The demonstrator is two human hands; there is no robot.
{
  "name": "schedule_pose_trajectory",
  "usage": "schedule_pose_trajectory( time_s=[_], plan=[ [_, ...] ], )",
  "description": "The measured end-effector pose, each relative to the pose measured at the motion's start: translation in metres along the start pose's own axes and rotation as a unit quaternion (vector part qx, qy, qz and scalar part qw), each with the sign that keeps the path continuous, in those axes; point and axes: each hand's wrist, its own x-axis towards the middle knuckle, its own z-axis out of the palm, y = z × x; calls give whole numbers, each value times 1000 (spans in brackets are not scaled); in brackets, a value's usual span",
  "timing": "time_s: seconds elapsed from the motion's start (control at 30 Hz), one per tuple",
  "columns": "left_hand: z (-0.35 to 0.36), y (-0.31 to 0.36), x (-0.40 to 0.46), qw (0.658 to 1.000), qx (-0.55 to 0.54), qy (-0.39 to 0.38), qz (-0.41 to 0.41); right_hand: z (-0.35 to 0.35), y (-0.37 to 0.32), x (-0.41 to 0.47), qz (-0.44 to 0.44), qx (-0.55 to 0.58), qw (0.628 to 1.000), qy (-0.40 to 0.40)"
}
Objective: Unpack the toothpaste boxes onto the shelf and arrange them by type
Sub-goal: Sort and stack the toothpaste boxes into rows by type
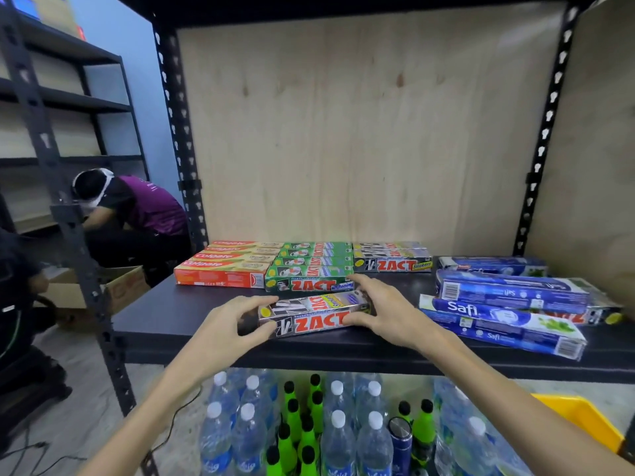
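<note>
a black metal shelf (192, 317) with a plywood back fills the view. under it stand clear water bottles (338, 438) and green bottles (311, 427), with a yellow bin (580, 424) at the right. along the back of the shelf, left to right and touching, lie a row of red colgate boxes (220, 274), a row of green zact whitening boxes (309, 273) and a stack of silver zact smokers boxes (391, 261). well apart at the right, blue safi boxes (498, 317) lie loosely piled at angles. near the front edge, just before the green row, a single silver zact box (314, 316) lies flat on the shelf. the left hand (226, 328) grips its left end with curled fingers and thumb, and the right hand (381, 309) grips its right end likewise.
</note>
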Motion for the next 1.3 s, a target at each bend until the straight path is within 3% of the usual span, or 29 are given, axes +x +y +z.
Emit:
schedule_pose_trajectory(
  time_s=[0.2, 0.33, 0.57, 0.67, 0.83, 1.03, 1.3],
  plan=[
    [11, 12, 37, 999, -8, -1, 45, -52, 10, 0, -30, -42, 998, 43],
    [32, 39, 102, 997, -38, -1, 61, -109, 38, 12, 14, -61, 994, 91],
    [91, 72, 208, 996, -30, -42, 77, -169, 124, 55, 99, -69, 992, 33],
    [110, 68, 229, 994, 13, -82, 75, -170, 150, 63, 123, -46, 991, -31],
    [124, 48, 245, 987, 69, -118, 79, -154, 182, 73, 98, 25, 994, -37],
    [129, 39, 245, 985, 88, -117, 94, -142, 198, 89, 36, -37, 997, -51],
    [122, 44, 243, 986, 82, -120, 79, -137, 197, 92, 28, -74, 996, -41]
  ],
)
